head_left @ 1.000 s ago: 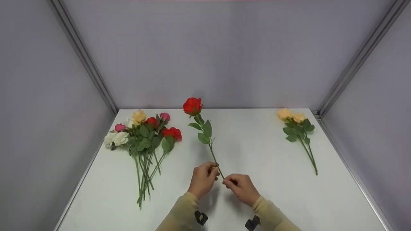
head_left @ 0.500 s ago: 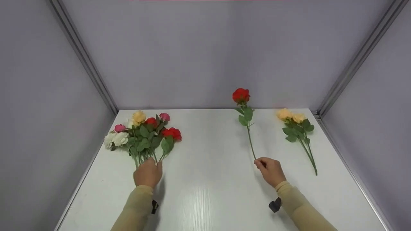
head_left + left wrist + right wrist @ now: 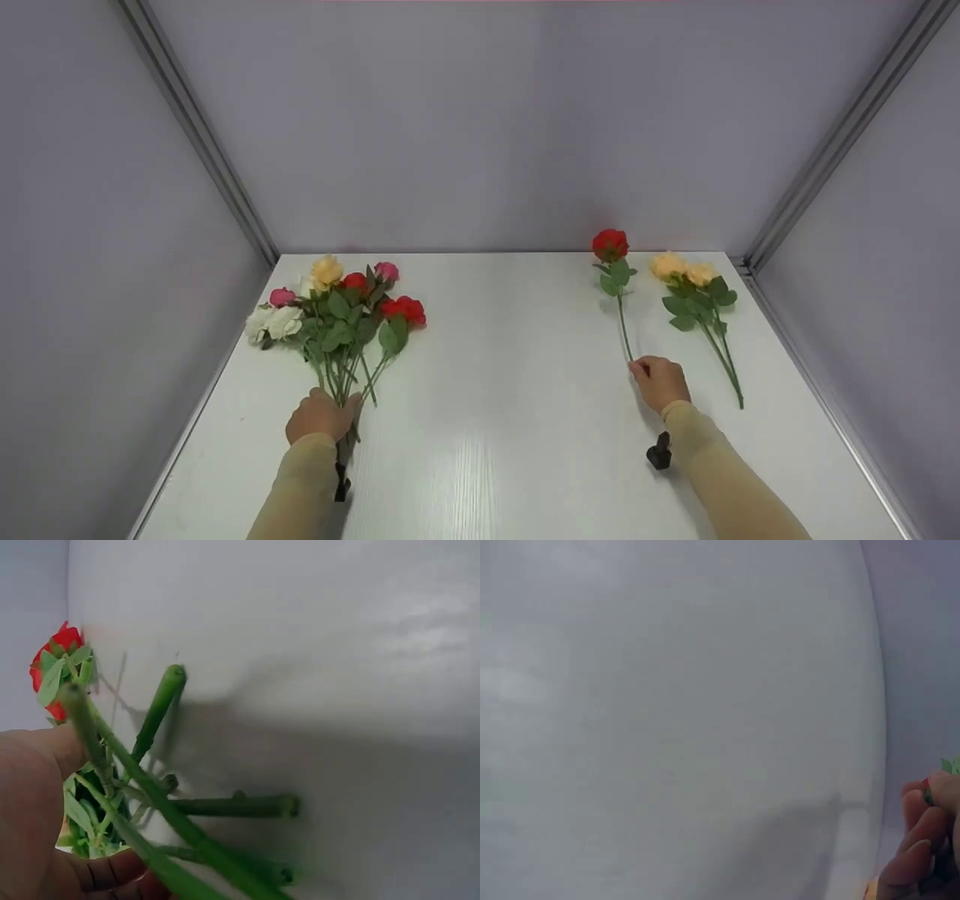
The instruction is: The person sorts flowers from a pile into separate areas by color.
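My right hand pinches the lower stem of a single red rose, whose bloom points away toward the back wall. In the right wrist view the curled fingers show at the lower right edge, with the rose mostly hidden behind them. On the left, my left hand is at the lower stems of a mixed bunch of roses lying on the table. Its thumb and fingers stand apart around several green stems in the left wrist view, without a firm grip showing.
Two yellow roses lie at the right on the white table, just right of the held rose. Grey walls enclose the table at the back and both sides, including the back wall.
My right hand has carried the red rose from the middle to the right and lowered it. My left hand let go of that rose's stem and moved left to the bunch's stems.
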A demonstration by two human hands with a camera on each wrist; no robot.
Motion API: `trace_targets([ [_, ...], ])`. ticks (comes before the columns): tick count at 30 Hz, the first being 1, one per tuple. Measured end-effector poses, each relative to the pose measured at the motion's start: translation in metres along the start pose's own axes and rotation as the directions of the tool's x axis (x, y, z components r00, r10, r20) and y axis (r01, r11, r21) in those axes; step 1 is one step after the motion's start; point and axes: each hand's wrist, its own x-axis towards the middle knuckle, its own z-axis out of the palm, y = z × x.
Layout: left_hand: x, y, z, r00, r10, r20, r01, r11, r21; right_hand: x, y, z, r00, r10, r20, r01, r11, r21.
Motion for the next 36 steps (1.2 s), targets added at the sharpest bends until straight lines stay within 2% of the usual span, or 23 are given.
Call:
trace_targets([
  [5,0.000,0.003,0.004,1.000,0.006,-0.001,-0.006,1.000,-0.002,0.002,0.014,0.005,0.993,0.105,0.063,-0.105,0.995,-0.006],
  [9,0.000,0.005,0.006,1.000,0.009,-0.002,-0.009,1.000,-0.001,0.002,0.021,0.006,0.982,0.159,0.104,-0.160,0.987,0.004],
  [15,0.001,0.004,0.007,1.000,0.016,-0.013,-0.016,1.000,0.008,0.003,0.021,0.007,0.979,0.156,0.131,-0.157,0.988,-0.005],
  [23,0.002,0.003,0.007,1.000,0.013,0.005,-0.013,1.000,0.004,0.003,0.020,0.010,0.981,0.130,0.141,-0.128,0.991,-0.027],
  [32,0.007,-0.004,0.009,1.000,0.003,0.002,-0.003,1.000,0.005,0.003,0.018,0.015,0.981,0.146,0.125,-0.146,0.989,-0.009],
  [36,0.005,-0.005,0.004,1.000,0.007,0.017,-0.007,1.000,-0.001,0.004,0.015,0.015,0.977,0.163,0.135,-0.164,0.986,-0.006],
])
